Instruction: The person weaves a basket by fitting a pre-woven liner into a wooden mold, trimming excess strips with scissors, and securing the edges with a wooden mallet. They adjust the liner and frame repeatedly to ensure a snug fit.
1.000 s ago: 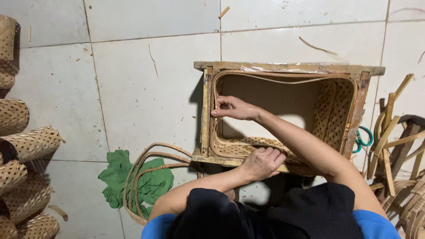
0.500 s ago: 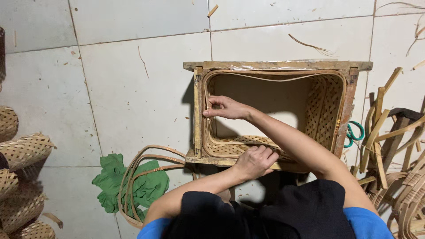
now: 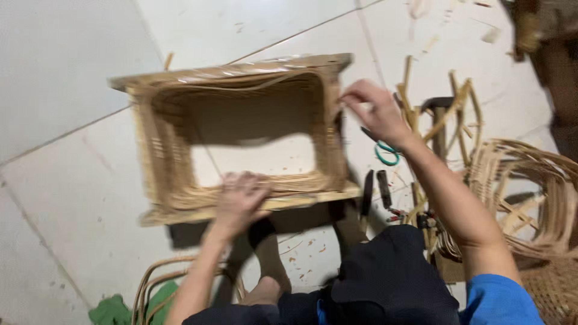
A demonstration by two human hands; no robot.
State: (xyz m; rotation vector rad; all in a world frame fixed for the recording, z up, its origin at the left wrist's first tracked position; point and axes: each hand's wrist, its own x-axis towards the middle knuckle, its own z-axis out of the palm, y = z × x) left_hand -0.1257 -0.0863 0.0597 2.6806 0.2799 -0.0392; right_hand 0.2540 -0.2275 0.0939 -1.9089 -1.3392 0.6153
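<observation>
A rectangular woven rattan basket with a wooden frame lies on its side on the white tiled floor, its opening toward me. My left hand presses down on the near rim, fingers curled over the weave. At the basket's right wall near the top corner, my right hand pinches the edge with its fingers. The picture is blurred, so I cannot tell whether a loose strand is between those fingers.
Green-handled scissors and dark-handled tools lie right of the basket among loose rattan sticks. A half-woven rattan piece stands at the right. A rattan coil and green cloth lie bottom left.
My right hand has left the basket's inner left wall and crossed to its right wall. The view has swung and moved closer. My left hand stays on the near rim.
</observation>
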